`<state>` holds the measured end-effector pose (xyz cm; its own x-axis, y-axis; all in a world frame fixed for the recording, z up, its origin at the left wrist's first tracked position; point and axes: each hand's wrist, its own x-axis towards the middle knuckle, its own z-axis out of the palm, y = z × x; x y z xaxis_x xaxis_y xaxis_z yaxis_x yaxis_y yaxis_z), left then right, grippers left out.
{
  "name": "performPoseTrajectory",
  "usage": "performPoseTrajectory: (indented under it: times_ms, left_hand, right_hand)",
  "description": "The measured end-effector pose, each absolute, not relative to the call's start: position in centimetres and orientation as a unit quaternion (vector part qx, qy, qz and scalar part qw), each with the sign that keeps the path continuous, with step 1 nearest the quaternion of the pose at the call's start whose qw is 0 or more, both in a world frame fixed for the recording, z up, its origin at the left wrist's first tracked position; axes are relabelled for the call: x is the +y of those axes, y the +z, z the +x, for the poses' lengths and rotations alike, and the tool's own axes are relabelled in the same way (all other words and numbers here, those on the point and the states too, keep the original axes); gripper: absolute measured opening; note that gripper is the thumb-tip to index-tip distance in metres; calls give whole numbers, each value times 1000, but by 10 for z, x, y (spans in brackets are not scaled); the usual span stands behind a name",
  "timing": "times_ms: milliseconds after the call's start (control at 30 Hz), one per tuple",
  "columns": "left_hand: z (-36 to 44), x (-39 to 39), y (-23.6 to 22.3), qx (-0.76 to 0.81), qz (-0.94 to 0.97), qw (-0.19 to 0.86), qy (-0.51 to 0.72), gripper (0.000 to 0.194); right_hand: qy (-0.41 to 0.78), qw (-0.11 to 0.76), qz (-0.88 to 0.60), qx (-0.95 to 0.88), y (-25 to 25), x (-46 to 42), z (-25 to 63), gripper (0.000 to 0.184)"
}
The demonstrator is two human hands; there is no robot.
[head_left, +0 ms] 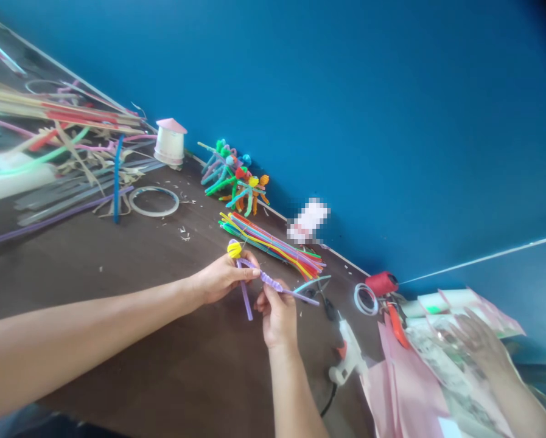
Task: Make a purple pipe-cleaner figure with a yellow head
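Note:
A small pipe cleaner figure (271, 281) with purple limbs and a yellow ball-shaped head (234, 249) is held between both hands over the brown table. My left hand (229, 274) pinches it just below the head, thumb on top. Lower along the coiled purple part, my right hand (277, 313) closes its thumb and fingers on the same figure. One straight purple end sticks out to the right, and another hangs down between the hands. Just beyond lies a bundle of colourful pipe cleaners (273, 243). Scissors (321, 292) rest right of my right hand.
Finished-looking pipe cleaner figures (238, 179) stand by the blue wall. A white hot glue gun (348, 353), red thread spool (382, 283) and pink paper (407, 383) lie right. Another person's hand (480, 340) is over the papers. Strips and a ring (154, 201) cover the left.

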<state>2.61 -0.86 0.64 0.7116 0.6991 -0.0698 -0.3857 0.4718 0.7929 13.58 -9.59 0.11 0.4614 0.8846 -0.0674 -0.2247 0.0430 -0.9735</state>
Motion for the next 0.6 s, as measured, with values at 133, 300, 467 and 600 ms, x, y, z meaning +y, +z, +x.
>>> performPoseTrajectory:
  times_ms: [133,300,467,600]
  left_hand:
    - [27,-9,7,224,426,802,353,22]
    - [29,-12,8,270,509,725,377,20]
    - [28,-11,6,327,624,592,391,14]
    - [26,-9,7,326,665,553,381,12]
  right_hand:
    - [340,612,-618,-357,2,-97,130,19]
    - [327,570,-637,-403,3,-99,128,23]
    - [299,519,-653,-464,5,-100,127,23]
    - [226,476,-670,-523,10,-104,128,23]
